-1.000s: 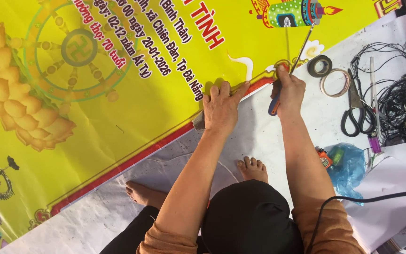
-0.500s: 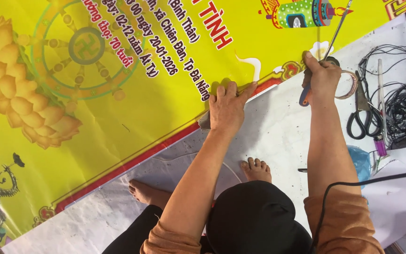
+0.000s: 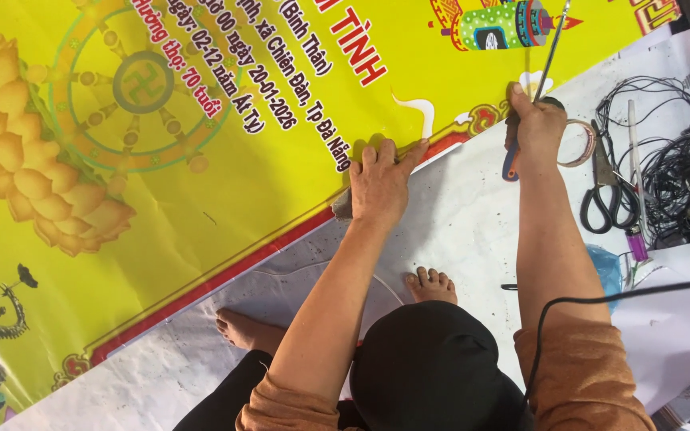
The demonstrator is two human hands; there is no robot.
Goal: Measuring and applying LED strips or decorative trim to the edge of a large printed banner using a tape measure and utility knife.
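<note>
A large yellow printed banner (image 3: 225, 160) with a red border lies on a white sheet (image 3: 473, 223). My left hand (image 3: 378, 185) presses flat on the banner's lower edge, fingers spread, and holds nothing. Further right along that edge, my right hand (image 3: 538, 126) grips a tool (image 3: 549, 48) by its blue and orange handle; its thin metal rod points away from me over the banner. A black cord (image 3: 600, 300) crosses my right forearm. My black cap (image 3: 433, 367) fills the bottom of the view.
A ring of tape (image 3: 580, 144) lies just right of my right hand. Black-handled scissors (image 3: 604, 199), a tangle of black wires (image 3: 672, 172) and a white sheet of paper (image 3: 664, 331) sit at the right. My bare feet (image 3: 431, 286) rest on the white sheet.
My right hand has moved with the tool to the right along the banner's red edge, up to the tape ring. My left hand has stayed pressed on the same spot.
</note>
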